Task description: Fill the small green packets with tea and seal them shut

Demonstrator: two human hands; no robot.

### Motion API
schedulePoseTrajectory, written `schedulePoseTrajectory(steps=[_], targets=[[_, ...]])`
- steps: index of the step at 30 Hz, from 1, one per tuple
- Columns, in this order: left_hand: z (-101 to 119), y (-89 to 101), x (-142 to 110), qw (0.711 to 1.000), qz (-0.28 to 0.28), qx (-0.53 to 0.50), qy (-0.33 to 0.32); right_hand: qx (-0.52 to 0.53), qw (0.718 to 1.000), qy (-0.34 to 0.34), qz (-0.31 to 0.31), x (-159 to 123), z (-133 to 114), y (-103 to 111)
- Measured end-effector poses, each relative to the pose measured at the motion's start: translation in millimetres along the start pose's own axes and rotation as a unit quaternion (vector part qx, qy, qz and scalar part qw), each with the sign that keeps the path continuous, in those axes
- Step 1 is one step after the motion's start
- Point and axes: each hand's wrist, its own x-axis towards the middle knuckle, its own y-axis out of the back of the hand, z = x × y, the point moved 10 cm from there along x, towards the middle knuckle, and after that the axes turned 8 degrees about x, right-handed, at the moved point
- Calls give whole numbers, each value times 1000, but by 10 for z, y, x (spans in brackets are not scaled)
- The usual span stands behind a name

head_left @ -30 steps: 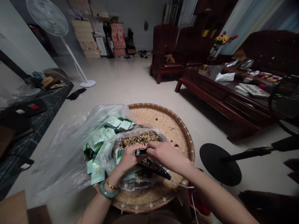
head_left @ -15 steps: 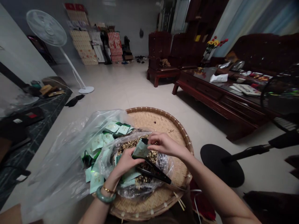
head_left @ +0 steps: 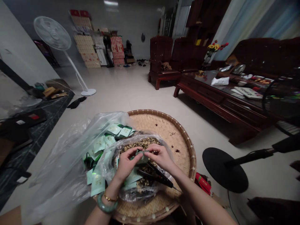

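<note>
Pinching an edge of a small green packet between thumb and fingers of the left hand on one side and of the right hand on the other, just above an opened clear plastic bag of loose dark and pale bits. Working over a round woven tray, with a black V-shaped tool below the right hand and a heap of pale green packets to the bag's left.
</note>
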Motion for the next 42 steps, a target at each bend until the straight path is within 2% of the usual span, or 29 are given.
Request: schedulePoseTrajectory(steps=[4,8,11,15,18,22,25,30,33,37,42], targets=[[-71,28,1,999,25,-6,35,-21,999,6,36,-2,30,69],[-148,35,-23,994,61,-71,59,-24,998,-4,54,-4,73,86],[-142,103,-35,990,102,-81,48,-6,997,-25,67,-15,127,86],[-136,139,-32,990,109,-74,42,19,995,-57,75,-38,217,50],[-182,116,-29,989,93,-100,59,17,995,-61,75,-44,241,26],[-264,-39,-22,979,14,-177,101,8,998,-37,59,-40,183,13],[-304,-107,-25,978,-30,-166,126,15,998,-25,55,-50,152,32],[-350,-111,-22,976,-35,-153,150,18,998,-14,57,-73,140,52],[-340,-41,-13,980,11,-149,135,24,997,-24,70,-77,167,70],[-207,128,-37,992,101,-32,64,31,994,-49,89,-88,218,84],[42,133,-119,988,133,67,-38,20,993,-50,105,-122,203,62]])
